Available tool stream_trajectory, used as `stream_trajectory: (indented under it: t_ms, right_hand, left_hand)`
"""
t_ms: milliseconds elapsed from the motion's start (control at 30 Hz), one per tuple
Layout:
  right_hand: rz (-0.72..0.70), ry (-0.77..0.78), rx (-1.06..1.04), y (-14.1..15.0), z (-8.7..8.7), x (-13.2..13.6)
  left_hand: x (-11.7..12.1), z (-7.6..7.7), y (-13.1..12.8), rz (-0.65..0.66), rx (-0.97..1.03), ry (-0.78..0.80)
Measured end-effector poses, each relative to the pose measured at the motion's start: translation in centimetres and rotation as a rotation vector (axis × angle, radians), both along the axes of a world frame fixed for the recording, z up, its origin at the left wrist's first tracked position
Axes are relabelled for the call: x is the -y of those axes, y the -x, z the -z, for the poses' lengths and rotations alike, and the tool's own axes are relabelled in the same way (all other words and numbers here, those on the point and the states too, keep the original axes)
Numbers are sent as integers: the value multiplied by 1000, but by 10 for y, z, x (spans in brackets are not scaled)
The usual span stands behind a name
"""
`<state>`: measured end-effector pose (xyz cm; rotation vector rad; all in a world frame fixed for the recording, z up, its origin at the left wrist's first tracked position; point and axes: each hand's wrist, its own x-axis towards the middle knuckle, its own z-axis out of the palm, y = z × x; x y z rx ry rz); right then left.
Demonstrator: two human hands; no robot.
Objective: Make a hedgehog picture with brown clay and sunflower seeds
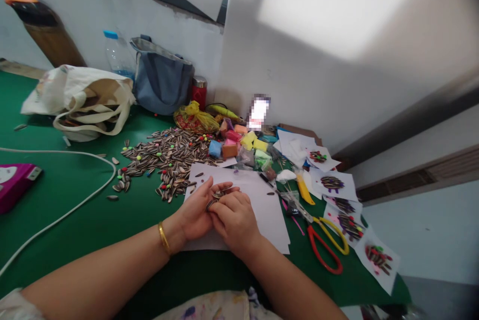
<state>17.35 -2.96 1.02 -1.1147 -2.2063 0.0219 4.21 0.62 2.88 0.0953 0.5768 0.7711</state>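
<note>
My left hand (194, 217) is turned palm up and cupped over the white paper (265, 215), with a few striped sunflower seeds (215, 199) in it. Against it lies my right hand (235, 220), fingers curled and pinched at those seeds. Exactly which seed sits between the right fingertips is partly hidden. Just behind the hands spreads a large heap of sunflower seeds (175, 153), dotted with small coloured balls. A few loose seeds rest on the paper.
Scissors (322, 235) with red and yellow handles lie at the right, near several seed-decorated papers (374, 257). Coloured clay blocks (230, 149) sit behind the paper. A blue bag (162, 80), a cloth bag (90, 100) and a white cable (88, 195) occupy the left.
</note>
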Motion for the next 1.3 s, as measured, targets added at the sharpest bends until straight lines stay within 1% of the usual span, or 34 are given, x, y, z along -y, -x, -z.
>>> stream_trajectory:
  t_ms: [67, 133, 200, 267, 300, 400, 467, 567, 700, 867, 1000, 1133, 1233, 1300]
  right_hand:
    - [7, -20, 15, -1, 1, -1]
    - [14, -58, -13, -2, 0, -1]
    - [30, -95, -85, -6, -2, 0]
    - [72, -108, -176, -11, -6, 1]
    - [96, -101, -218, -14, -9, 2]
    - [132, -29, -301, -20, -12, 2]
    - [126, 29, -327, -22, -12, 1]
    - [118, 76, -371, -22, -10, -1]
    - [115, 92, -412, -23, -8, -3]
    - [115, 110, -417, -25, -9, -4]
    - [92, 159, -389, -27, -9, -5]
    - [113, 196, -417, -29, -8, -8]
    - [92, 245, -438, -34, -9, -10]
    - [85, 254, -444, -40, -10, -12]
  left_hand:
    - [-1, 1, 1, 9, 5, 0]
    - [-2, 3, 3, 23, 5, -7]
    - [-2, 6, 4, 26, -7, -36]
    - [-1, 8, 5, 34, -34, -104]
    - [0, 9, 5, 54, -51, -146]
    - [4, 6, 5, 196, -104, -230]
    - [5, 4, 6, 264, -123, -224]
    - [4, 2, 8, 292, -129, -215]
    - [2, 5, 10, 288, -120, -245]
    - [0, 11, 9, 210, -117, -287]
    - [-1, 11, 9, 190, -142, -315]
    - [-1, 9, 9, 185, -194, -346]
    - [-3, 7, 9, 174, -216, -331]
    - [-6, 7, 10, 113, -214, -277]
